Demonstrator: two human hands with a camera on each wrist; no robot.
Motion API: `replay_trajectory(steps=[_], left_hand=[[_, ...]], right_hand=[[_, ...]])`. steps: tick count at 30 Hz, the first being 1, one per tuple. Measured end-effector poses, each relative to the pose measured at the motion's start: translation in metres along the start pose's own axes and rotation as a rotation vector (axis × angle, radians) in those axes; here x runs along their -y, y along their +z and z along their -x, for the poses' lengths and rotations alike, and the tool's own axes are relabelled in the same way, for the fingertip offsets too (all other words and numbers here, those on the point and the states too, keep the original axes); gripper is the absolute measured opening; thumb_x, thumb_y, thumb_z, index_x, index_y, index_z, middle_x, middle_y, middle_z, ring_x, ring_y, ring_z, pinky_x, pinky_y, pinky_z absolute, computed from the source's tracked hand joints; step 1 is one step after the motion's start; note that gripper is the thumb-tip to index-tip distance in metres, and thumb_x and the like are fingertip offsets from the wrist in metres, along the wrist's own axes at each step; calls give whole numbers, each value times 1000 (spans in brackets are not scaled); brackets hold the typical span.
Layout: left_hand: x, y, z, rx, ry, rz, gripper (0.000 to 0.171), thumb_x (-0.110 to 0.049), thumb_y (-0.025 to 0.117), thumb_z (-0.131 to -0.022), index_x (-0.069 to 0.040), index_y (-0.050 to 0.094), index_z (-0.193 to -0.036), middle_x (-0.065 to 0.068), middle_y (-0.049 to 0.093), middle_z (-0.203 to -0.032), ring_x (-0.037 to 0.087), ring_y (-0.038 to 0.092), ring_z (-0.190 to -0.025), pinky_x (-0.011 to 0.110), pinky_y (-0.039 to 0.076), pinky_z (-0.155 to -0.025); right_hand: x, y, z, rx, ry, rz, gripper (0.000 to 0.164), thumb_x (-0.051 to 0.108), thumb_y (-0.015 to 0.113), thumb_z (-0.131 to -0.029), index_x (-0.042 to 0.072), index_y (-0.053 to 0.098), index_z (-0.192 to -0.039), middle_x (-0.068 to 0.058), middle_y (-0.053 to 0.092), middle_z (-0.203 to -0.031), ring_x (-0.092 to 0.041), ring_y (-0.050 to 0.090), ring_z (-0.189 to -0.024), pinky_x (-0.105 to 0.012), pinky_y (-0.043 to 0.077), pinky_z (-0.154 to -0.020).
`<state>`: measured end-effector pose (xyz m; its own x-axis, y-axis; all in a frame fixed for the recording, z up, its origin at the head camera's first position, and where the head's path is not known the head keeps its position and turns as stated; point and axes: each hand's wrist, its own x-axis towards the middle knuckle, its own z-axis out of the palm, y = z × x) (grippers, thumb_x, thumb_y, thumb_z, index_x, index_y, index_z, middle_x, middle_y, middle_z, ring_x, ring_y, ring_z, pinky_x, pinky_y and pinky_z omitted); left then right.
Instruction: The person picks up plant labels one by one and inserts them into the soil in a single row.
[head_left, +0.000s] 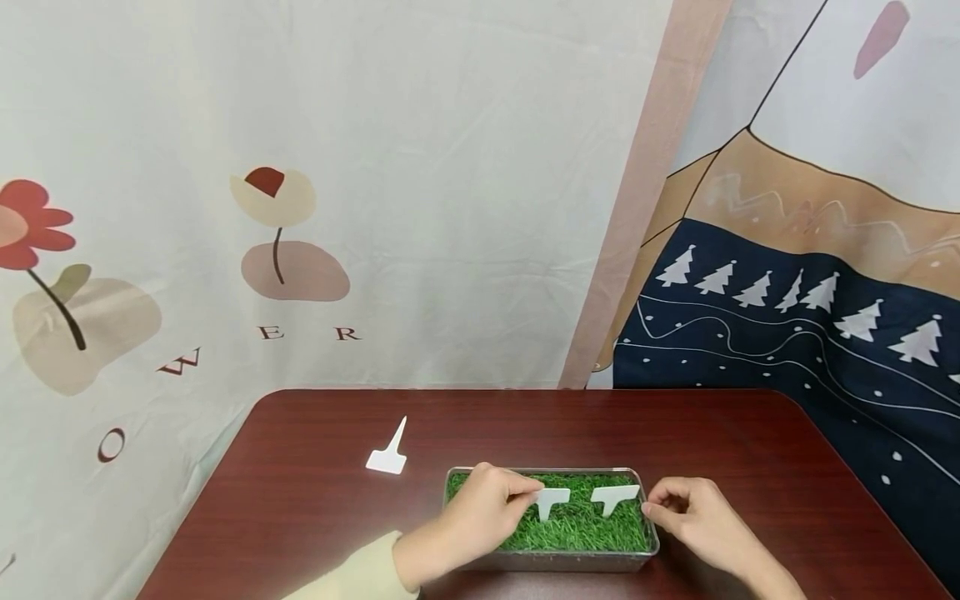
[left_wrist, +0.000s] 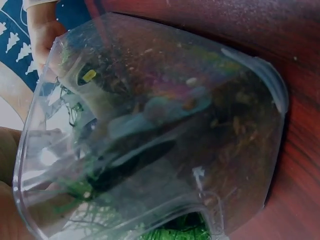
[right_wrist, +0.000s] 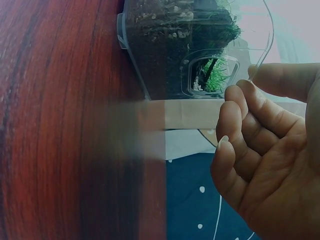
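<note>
A clear plastic box (head_left: 558, 564) holds dark soil and a bed of green grass (head_left: 573, 535). In the head view, my left hand (head_left: 480, 515) reaches over the box's left part and pinches the left end of a white T-shaped plant label (head_left: 554, 498). The stem of that label goes down into the grass. A second plant label (head_left: 613, 497) stands in the grass to its right, untouched. At the box's right end, my right hand (head_left: 693, 518) holds the rim between thumb and forefinger; the right wrist view shows its other fingers (right_wrist: 231, 120) loosely curled.
Another white plant label (head_left: 387, 460) lies flat on the dark red wooden table (head_left: 315, 492), behind and left of the box. A printed cloth (head_left: 480, 208) hangs behind the table's far edge. Through the box wall (left_wrist: 235, 130), the left wrist view shows soil.
</note>
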<state>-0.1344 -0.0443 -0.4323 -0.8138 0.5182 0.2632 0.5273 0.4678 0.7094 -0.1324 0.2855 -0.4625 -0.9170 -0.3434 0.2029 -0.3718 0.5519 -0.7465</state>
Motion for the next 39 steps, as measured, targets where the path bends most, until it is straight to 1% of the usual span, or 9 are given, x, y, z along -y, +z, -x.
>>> replay_trajectory(steps=[5, 8, 12, 16, 21, 27, 32, 36, 39], left_hand=[[0, 0, 0, 14, -61, 77, 21, 2, 68, -98, -2, 79, -115, 11, 78, -110, -8, 36, -43, 15, 48, -55], [1, 0, 0, 11, -102, 130, 21, 0, 68, -98, -2, 79, -116, 10, 78, -111, -7, 36, -42, 17, 48, -52], [3, -1, 0, -10, -90, 114, 22, -3, 72, -97, -3, 78, -118, 7, 78, -111, -6, 45, -53, 20, 54, -69], [3, -5, 3, -35, -71, 75, 24, -6, 74, -96, -4, 77, -120, 3, 77, -109, -3, 57, -72, 22, 55, -77], [7, -14, 11, -101, -45, -52, 25, -10, 74, -97, -7, 77, -122, 2, 76, -116, 13, 70, -103, 38, 57, -93], [22, -33, 22, -225, -51, -254, 37, -20, 74, -96, -10, 72, -132, 8, 68, -137, 30, 63, -126, 55, 47, -109], [46, -50, 32, -285, -39, -455, 54, -30, 76, -95, -7, 63, -143, 16, 57, -150, 41, 57, -133, 62, 39, -113], [67, -64, 41, -296, -98, -588, 62, -37, 74, -96, -4, 60, -146, 21, 53, -152, 46, 54, -134, 62, 38, -113], [82, -74, 45, -275, -172, -641, 65, -41, 72, -97, -1, 58, -146, 24, 51, -153, 48, 53, -134, 62, 39, -113]], right_hand=[[-1, 0, 1, 0, 2, -2, 20, 5, 77, -91, 22, 71, -82, 16, 57, -69, 0, 50, -61, -24, 43, -54], [-1, 1, 1, -3, -7, -2, 20, 5, 77, -91, 22, 71, -82, 16, 57, -69, 0, 50, -62, -24, 43, -54], [-1, 1, 0, -8, -8, 1, 20, 5, 77, -91, 22, 71, -81, 17, 57, -69, 1, 50, -61, -24, 43, -54], [0, 1, 0, -5, 0, 2, 20, 6, 77, -91, 22, 71, -82, 16, 57, -69, 0, 50, -62, -24, 43, -55], [0, 1, -1, 5, 4, 0, 19, 7, 77, -92, 21, 71, -82, 16, 57, -69, 0, 50, -62, -25, 43, -55], [-1, 0, -1, 10, 17, -4, 18, 7, 76, -92, 21, 72, -83, 16, 57, -69, 0, 50, -62, -25, 43, -55], [-1, 0, -1, 9, 18, -7, 18, 6, 76, -92, 21, 72, -83, 16, 57, -69, 0, 50, -61, -25, 43, -54], [-1, 0, -1, 12, 18, -12, 18, 6, 76, -93, 20, 72, -83, 15, 57, -69, 0, 50, -62, -25, 43, -55], [0, 0, 0, 9, 14, -12, 18, 6, 76, -92, 21, 71, -82, 16, 57, -68, 0, 50, -62, -25, 43, -55]])
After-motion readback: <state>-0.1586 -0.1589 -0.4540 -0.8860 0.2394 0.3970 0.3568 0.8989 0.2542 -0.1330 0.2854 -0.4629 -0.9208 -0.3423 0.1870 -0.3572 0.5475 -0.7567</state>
